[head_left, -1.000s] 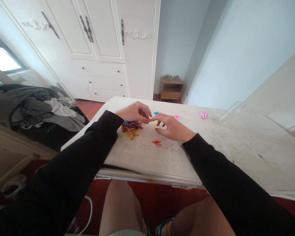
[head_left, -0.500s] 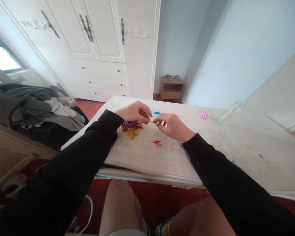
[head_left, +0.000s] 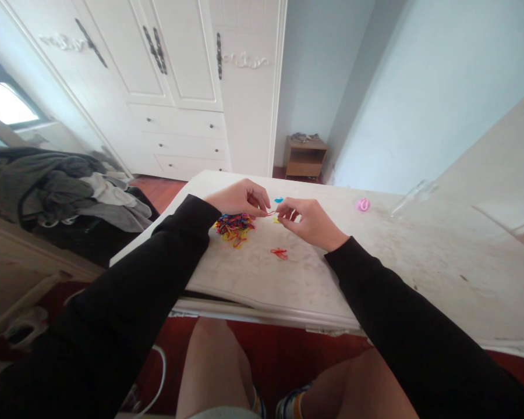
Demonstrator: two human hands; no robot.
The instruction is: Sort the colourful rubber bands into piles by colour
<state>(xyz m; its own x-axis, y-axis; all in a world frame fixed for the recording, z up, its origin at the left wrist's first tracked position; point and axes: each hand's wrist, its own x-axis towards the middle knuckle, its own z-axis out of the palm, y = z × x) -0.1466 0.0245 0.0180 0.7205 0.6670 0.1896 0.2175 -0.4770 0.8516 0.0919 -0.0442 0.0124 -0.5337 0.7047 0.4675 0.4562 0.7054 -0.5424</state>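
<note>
A thin red rubber band (head_left: 271, 213) spans the small gap between my hands, above the table. My left hand (head_left: 243, 199) pinches one end between thumb and fingertips. The other end reaches the fingertips of my right hand (head_left: 305, 218), whose fingers are curled; the exact contact is too small to make out. Below my left hand lies a pile of mixed-colour rubber bands (head_left: 234, 230). Separate little groups lie around: red bands (head_left: 279, 254) toward me, blue bands (head_left: 278, 199) behind the hands, and yellow bands (head_left: 276, 220) partly covered by my right hand.
A pink bundle (head_left: 363, 204) and a clear plastic object (head_left: 413, 198) are farther right on the white table (head_left: 253, 285). Grey clothes (head_left: 61, 186) are heaped at the left. Behind stand a white wardrobe (head_left: 179, 134) and a small wooden cabinet (head_left: 305, 160).
My right hand has shifted slightly right and up, widening the gap between the hands. The red band shows more between them. My left hand stays nearly in place.
</note>
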